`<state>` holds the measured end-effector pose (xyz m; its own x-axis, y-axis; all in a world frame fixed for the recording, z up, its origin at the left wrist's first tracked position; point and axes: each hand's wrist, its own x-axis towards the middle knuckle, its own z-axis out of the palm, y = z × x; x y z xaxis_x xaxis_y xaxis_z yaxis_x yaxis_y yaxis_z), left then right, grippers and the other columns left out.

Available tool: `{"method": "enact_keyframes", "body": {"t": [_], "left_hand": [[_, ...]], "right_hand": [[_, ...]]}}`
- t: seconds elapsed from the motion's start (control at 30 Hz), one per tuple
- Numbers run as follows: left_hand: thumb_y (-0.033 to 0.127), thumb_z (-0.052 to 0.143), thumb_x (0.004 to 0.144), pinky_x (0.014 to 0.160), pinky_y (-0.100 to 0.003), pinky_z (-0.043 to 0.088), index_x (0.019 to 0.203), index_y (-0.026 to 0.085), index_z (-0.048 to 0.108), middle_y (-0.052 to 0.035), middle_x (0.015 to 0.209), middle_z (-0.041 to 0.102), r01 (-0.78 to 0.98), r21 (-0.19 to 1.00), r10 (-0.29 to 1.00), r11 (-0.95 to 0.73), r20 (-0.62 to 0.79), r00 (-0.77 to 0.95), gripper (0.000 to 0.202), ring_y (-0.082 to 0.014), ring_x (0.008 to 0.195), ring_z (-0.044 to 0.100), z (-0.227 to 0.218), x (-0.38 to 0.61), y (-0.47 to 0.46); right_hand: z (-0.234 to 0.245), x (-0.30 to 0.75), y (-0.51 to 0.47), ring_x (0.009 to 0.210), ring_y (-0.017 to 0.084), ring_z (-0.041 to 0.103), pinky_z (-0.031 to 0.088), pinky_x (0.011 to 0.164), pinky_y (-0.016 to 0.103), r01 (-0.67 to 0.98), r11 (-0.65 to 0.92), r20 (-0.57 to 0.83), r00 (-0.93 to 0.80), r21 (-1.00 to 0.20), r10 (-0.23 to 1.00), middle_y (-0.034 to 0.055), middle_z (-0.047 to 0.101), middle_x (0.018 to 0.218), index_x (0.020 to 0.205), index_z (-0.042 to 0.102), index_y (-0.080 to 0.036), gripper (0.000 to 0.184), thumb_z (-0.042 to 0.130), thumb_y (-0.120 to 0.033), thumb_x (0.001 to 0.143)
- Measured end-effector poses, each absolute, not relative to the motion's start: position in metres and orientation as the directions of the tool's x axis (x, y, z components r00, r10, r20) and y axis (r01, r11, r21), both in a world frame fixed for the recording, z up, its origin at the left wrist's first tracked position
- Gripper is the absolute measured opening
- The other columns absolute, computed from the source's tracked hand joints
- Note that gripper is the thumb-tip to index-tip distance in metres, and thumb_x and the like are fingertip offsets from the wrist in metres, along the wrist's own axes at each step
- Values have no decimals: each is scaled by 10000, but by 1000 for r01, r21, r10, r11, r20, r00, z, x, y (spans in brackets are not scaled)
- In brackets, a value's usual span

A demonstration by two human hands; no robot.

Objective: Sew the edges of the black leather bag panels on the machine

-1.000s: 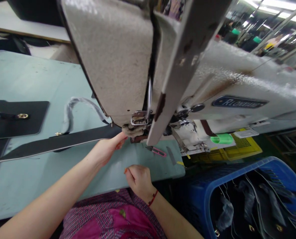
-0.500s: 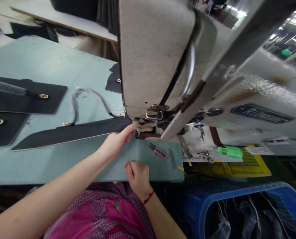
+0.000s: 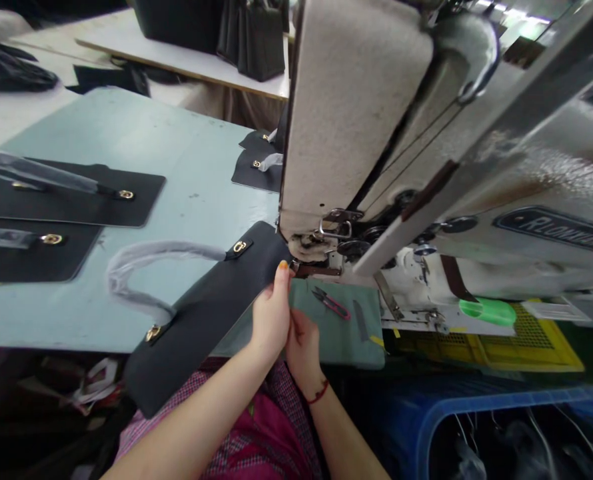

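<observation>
A black bag panel [image 3: 226, 300] with a plastic-wrapped handle and two gold-coloured fittings lies at a slant, its near end hanging past the table edge. Its far corner sits by the presser foot area of the sewing machine [image 3: 356, 113]. My left hand [image 3: 271, 307] pinches the panel's edge there, thumb on top. Right beside it, touching or nearly so, my right hand [image 3: 302, 340] is closed; its fingertips are partly hidden and whatever they hold cannot be made out. Pink-handled thread snips [image 3: 331, 303] lie on the green surface to the right.
More black panels with wrapped handles [image 3: 84, 193] lie to the left on the pale green table [image 3: 196, 160], others [image 3: 256, 167] behind the machine head. A blue basket [image 3: 426, 413] stands low at right, near a yellow crate [image 3: 536, 343]. Black bags [image 3: 261, 43] stand at the back.
The panel has swung round, its free end coming towards my body and off the table edge. My right hand has moved up beside my left. The view has shifted left.
</observation>
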<state>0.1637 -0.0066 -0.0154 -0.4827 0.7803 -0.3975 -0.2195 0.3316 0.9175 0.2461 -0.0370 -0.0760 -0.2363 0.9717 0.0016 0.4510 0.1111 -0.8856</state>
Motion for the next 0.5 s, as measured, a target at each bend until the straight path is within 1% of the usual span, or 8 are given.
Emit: {"method": "enact_keyframes", "body": {"t": [0.1,0.17,0.23,0.27,0.33,0.4,0.47,0.5], "left_hand": [[460,525,905,495,-267,329,703,232,517,24,610,418,-305,935,873,179,-294,-388,305,-138,532,383,3,158,-52],[392,553,904,475,-260,347,794,257,592,21,642,473,-254,955,939,150,-218,-265,178,-136,528,408,25,136,-75],[328,558,904,582,-260,448,897,278,652,0,808,619,-19,999,977,30,-34,-211,107,-151,658,550,54,101,-74],[310,576,895,661,-251,468,953,274,676,2,877,663,191,981,979,-28,66,-192,121,-149,740,594,68,82,-62],[305,609,863,747,-237,463,1080,221,698,13,950,710,497,861,980,-106,176,-96,249,-141,831,630,89,48,-19],[201,645,804,786,-228,447,1002,96,718,17,903,718,598,786,988,-154,120,97,235,-126,855,631,99,29,35],[24,735,632,832,-220,449,850,30,712,14,813,720,529,841,976,-113,-4,216,219,-144,912,648,97,26,81],[-40,745,560,823,-228,468,772,23,698,7,765,720,449,893,985,-37,-43,167,226,-163,906,663,94,29,97]], "right_hand": [[-49,242,-25,639,153,614,454,566,236,247,-45,-81,-137,-968,987,53,677,744,861,650,-168,340,394,-357,982],[-34,235,-16,641,150,640,476,545,228,96,-130,-141,-111,-987,984,58,696,775,937,661,-160,351,409,-401,977],[-24,226,-8,627,146,650,482,522,221,-14,-181,-178,-118,-983,977,65,700,780,947,664,-151,399,418,-464,971],[-21,220,-4,615,144,649,479,512,218,-41,-190,-183,-133,-981,974,64,695,764,917,665,-150,429,424,-501,964],[-16,208,2,590,139,642,469,496,210,-59,-201,-190,-162,-978,968,52,674,712,822,655,-157,474,440,-561,945],[-13,199,6,582,137,639,466,488,204,-66,-213,-200,-168,-975,965,32,643,666,742,625,-170,480,467,-584,924],[-12,193,8,579,135,633,472,483,202,-75,-223,-210,-153,-972,966,14,611,635,714,607,-179,463,489,-580,913],[-12,191,8,575,134,627,477,482,203,-76,-224,-211,-143,-972,967,6,596,624,714,604,-182,452,497,-576,909]]}}
